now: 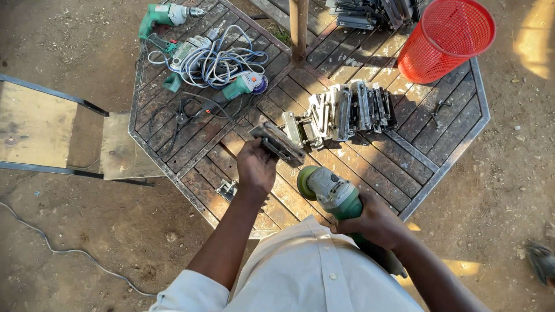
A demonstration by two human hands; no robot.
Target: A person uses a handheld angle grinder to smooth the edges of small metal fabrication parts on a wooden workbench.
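No packages, signs or screens show anywhere on the octagonal slatted table (457,150) or the ground around it. Any labels on the tools (too small here) cannot be made out

Mostly soft shade; warm sun patches w/ glare at right edge; sharp centre; slight wide-angle bend at edges.

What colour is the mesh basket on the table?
Red-orange, clearest in the head view: the mesh basket.

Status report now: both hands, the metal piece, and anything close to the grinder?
Left hand grips metal piece over table. Right hand holds green grinder, disc just below piece. Row of metal parts close behind.
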